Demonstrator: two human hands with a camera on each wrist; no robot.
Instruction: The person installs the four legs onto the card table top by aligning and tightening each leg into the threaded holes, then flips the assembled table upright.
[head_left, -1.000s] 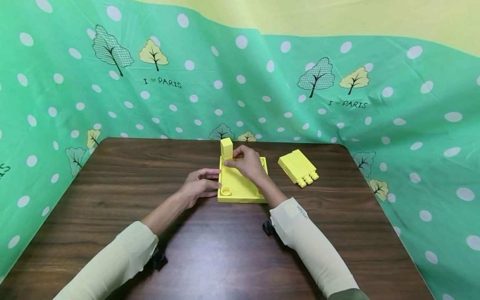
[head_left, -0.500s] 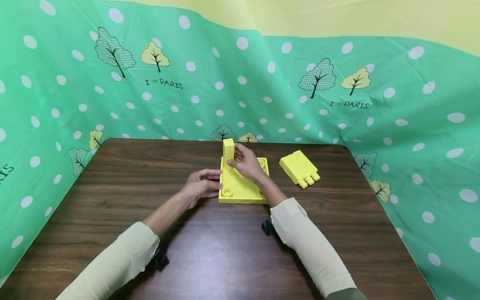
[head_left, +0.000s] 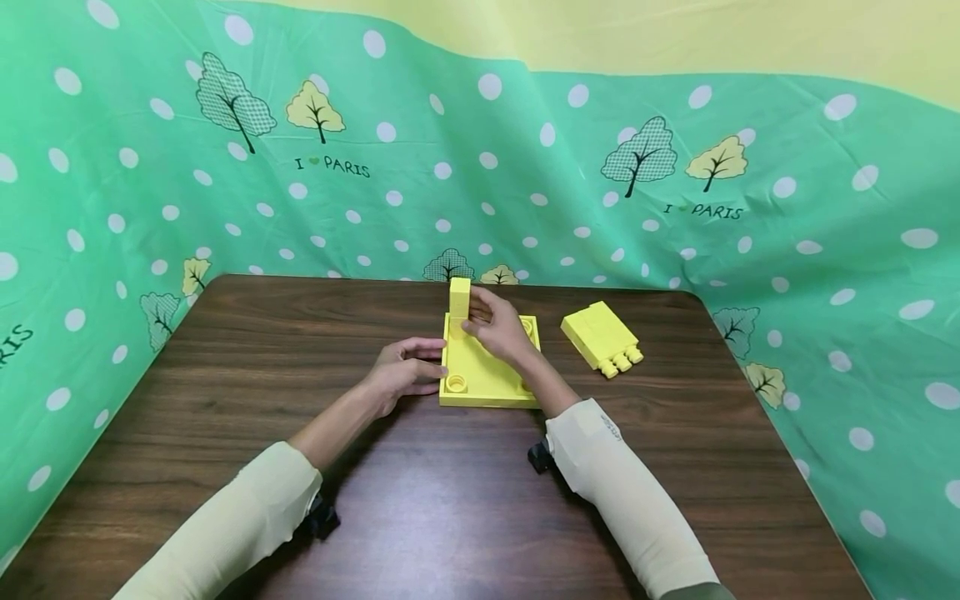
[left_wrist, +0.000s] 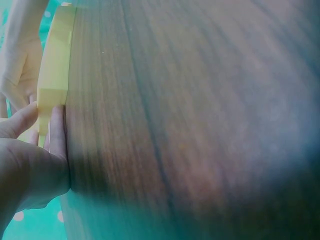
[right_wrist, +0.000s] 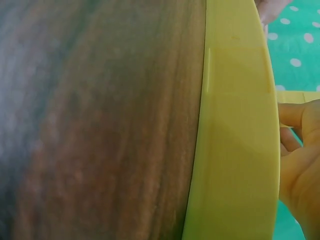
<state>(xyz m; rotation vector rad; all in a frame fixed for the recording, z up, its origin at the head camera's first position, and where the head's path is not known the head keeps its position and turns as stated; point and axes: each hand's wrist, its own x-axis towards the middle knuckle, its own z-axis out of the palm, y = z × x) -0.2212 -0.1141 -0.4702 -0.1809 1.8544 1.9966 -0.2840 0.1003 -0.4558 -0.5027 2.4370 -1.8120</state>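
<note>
A shallow yellow tray-like base with a raised rim and round sockets in its corners lies on the table. At its back left corner a square yellow post stands upright; its lower end is partly hidden. My right hand pinches the post from the right side, low down, thumb in front. At the base's left side my left hand rests with extended fingers against the wall. The left wrist view shows its thumb touching the base's upper edge.
To the right of the base lies a group of yellow posts, side by side, knobbed ends toward the front right. The dark wood table ends at a green dotted cloth behind and on both sides.
The post has shifted slightly right and stands straighter. My right thumb has moved from across its front to its right edge. My left hand stays against the base.
</note>
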